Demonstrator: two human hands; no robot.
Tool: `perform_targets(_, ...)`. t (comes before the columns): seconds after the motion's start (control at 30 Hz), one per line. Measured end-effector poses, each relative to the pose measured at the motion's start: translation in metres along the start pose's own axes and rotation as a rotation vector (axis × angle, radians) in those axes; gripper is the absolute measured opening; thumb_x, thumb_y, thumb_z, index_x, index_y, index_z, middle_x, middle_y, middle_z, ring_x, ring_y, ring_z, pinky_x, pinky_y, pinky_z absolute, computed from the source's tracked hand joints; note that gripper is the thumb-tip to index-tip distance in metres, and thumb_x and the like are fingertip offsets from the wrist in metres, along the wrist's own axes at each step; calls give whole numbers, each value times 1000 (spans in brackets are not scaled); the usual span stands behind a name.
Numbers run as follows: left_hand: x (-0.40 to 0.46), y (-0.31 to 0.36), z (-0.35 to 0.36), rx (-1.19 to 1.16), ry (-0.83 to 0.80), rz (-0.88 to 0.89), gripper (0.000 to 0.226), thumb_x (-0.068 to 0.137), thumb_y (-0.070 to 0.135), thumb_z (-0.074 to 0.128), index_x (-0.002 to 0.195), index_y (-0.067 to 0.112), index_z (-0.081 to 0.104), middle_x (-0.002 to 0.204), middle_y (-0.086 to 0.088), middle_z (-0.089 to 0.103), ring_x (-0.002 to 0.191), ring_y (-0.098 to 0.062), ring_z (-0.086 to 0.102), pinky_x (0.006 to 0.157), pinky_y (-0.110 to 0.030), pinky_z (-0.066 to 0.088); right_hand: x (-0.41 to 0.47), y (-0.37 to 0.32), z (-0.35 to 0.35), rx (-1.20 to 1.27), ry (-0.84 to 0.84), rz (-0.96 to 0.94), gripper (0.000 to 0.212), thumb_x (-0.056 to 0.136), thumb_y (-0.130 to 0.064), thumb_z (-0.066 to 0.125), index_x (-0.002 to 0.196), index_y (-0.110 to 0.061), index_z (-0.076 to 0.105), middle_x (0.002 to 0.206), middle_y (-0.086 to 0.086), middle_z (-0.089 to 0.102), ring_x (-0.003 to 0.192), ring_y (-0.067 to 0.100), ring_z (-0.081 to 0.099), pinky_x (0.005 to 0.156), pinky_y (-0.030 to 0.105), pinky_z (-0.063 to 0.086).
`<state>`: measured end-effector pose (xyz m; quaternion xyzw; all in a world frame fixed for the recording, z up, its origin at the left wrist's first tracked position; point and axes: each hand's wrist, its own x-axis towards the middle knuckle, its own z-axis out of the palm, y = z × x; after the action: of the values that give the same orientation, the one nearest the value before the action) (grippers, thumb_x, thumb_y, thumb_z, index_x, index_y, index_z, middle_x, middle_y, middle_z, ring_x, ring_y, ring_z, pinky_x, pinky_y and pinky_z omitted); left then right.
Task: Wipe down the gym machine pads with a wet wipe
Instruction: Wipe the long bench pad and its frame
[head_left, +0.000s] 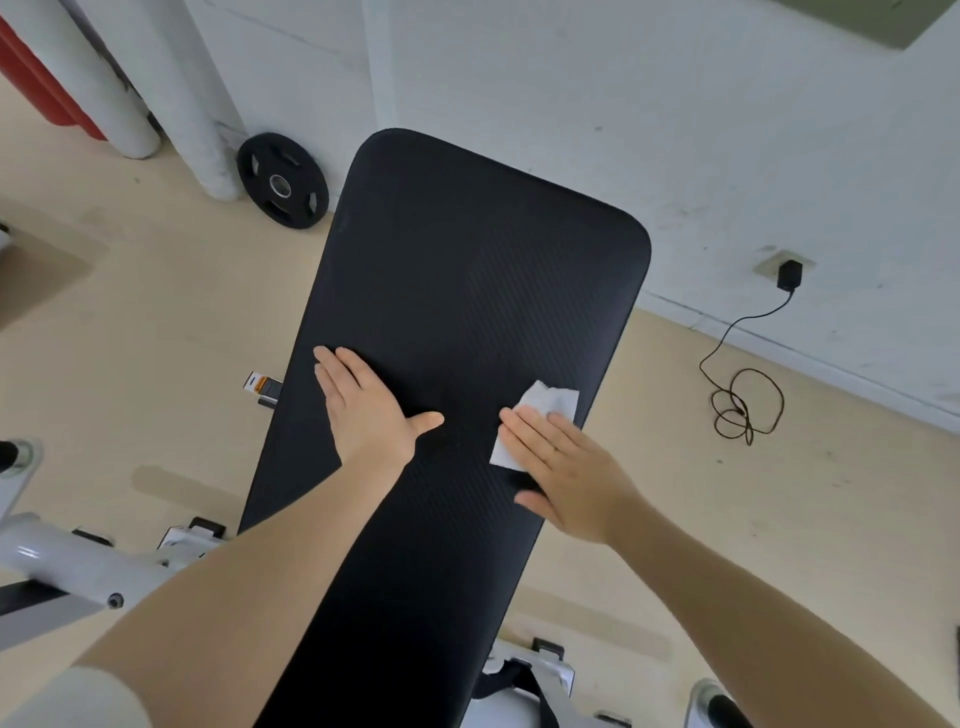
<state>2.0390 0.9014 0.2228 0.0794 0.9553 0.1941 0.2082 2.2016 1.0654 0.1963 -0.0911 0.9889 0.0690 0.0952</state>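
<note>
Head view: flat hands on the long black pad

The left hand lies released, fingers straight, on the pad, whose long axis runs away toward the wall. Rightward, the right hand, also straight-fingered, presses the white wipe near the pad's right edge.

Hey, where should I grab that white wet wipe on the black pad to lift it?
Pinch the white wet wipe at its far corner, coming from above. That corner looks slightly raised and bare, while the right hand lies flat over the near part on the black ribbed pad.
</note>
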Motion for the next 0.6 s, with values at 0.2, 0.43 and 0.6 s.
perform_targets(0.2,4,-7,7,-43,13,14,126,67,45,75,144,0,-15,153,-17,-20,143,-31,-15,116,-40,6,40,80,-21,-39,159,181,65,88,-43,34,140,-4,30,147,14,38,135,28,37,110,43,24)
perform_targets(0.43,6,-4,6,-41,1,-12,127,67,42,77,144,0,-15,153,-16,-21,143,-29,-16,116,-38,4,59,142,-56,103,259,367,64,95,-40,21,146,-3,20,155,14,18,143,29,16,116,41,13)
perform_targets(0.6,5,-1,6,-30,15,-22,127,66,42,78,144,-1,-13,154,-18,-18,143,-31,-13,117,-41,8,35,80,-29,-25,138,112,67,87,-40,32,138,3,35,145,21,36,133,35,38,109,45,19)
